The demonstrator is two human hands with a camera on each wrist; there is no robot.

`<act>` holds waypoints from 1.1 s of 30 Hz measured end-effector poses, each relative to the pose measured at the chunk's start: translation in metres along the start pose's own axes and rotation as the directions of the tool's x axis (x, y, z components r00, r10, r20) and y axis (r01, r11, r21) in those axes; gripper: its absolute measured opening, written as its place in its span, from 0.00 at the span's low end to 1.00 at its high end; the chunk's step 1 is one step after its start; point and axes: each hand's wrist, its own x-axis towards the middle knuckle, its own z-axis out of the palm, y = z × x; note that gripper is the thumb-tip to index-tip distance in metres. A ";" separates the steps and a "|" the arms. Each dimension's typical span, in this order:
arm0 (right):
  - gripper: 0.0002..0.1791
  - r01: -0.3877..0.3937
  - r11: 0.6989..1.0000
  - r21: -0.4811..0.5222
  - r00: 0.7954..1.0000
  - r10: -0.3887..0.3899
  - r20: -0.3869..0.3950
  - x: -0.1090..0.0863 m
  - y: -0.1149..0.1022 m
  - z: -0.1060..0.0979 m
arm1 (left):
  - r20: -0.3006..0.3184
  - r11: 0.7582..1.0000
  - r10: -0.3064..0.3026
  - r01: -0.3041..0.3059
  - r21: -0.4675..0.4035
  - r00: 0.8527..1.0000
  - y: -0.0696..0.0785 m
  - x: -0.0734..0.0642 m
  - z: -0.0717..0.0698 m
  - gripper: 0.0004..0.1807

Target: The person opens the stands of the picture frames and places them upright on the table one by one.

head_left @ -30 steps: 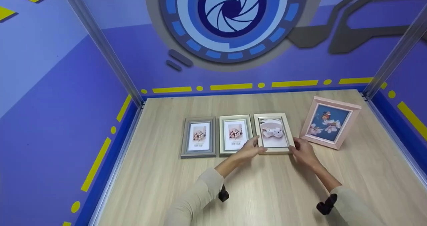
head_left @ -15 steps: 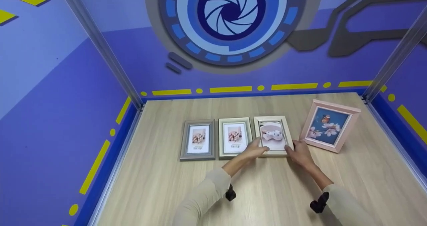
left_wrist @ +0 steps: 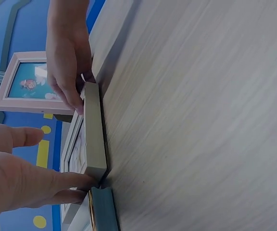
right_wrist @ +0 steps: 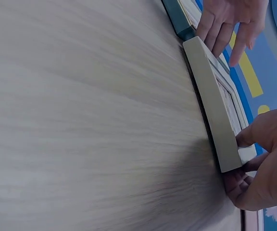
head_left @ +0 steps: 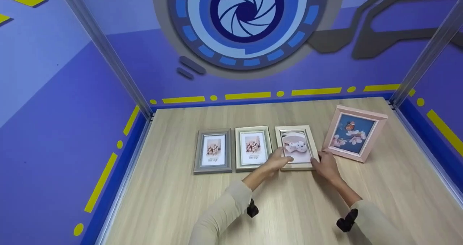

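Note:
A cream picture frame with a photo of spotted plush shapes lies face up on the wooden table. My right hand pinches its near right corner, thumb on the face edge and fingers curled at the side, as the right wrist view shows. At its left side my left hand touches the edge with straight fingers, between this frame and the champagne frame. The left thumb stands off the surface in the left wrist view. The underside of the cream frame is hidden.
A grey picture frame lies flat at the far left of the row. To the right, a pink picture frame stands upright, showing a bird and blossoms. Purple panels wall in the back and sides of the table.
The cream frame has come slightly toward me, its near edge now closer to level with the champagne frame's. My left thumb has lifted inward over the photo. The head view has shifted slightly.

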 end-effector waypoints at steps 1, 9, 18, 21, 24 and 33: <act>0.10 -0.012 1.000 0.004 1.000 0.012 0.005 -0.001 0.000 -0.001 | -0.002 1.000 0.000 0.000 -0.006 1.000 -0.001 -0.001 -0.001 0.38; 0.20 -0.092 0.996 0.008 0.995 0.092 0.027 -0.006 -0.001 -0.007 | -0.062 0.999 0.022 -0.025 -0.036 0.998 0.000 -0.005 0.001 0.28; 0.22 -0.176 0.981 0.076 0.979 0.167 0.113 -0.010 -0.005 -0.017 | -0.088 0.991 -0.026 0.014 -0.131 0.996 0.007 -0.005 0.004 0.25; 0.15 -0.194 0.975 0.109 0.978 0.183 0.101 -0.009 -0.006 -0.021 | -0.095 0.977 -0.067 0.046 -0.208 0.993 0.008 -0.001 0.003 0.26; 0.10 -0.202 0.969 0.145 0.977 0.190 0.097 -0.006 -0.007 -0.024 | -0.109 0.961 -0.113 0.080 -0.266 0.988 0.008 0.001 0.002 0.28; 0.15 -0.218 0.964 0.150 0.973 0.204 0.105 -0.011 -0.011 -0.029 | -0.152 0.943 -0.171 0.116 -0.313 0.974 0.008 0.002 0.002 0.32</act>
